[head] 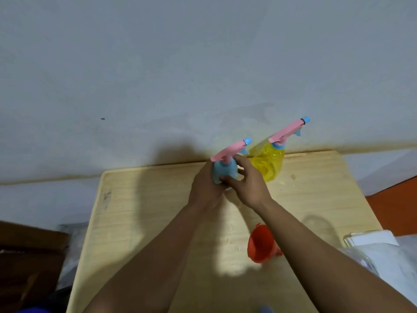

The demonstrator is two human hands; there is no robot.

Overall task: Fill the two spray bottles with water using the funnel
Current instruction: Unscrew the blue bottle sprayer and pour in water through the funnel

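A spray bottle (222, 171) with a light blue collar and pink trigger head stands near the far edge of the wooden table (144, 218). My left hand (206, 188) grips its body from the left, hiding most of it. My right hand (247, 182) curls round the blue collar from the right. A yellow spray bottle (269, 162) with the same pink head stands just right of it, against the wall. An orange funnel (259, 245) lies on its side on the table, under my right forearm.
A grey wall rises directly behind the table's far edge. White papers and clear plastic (379, 247) lie off the table's right side. Dark brown furniture (29, 256) stands at the lower left. Small water drops lie on the tabletop.
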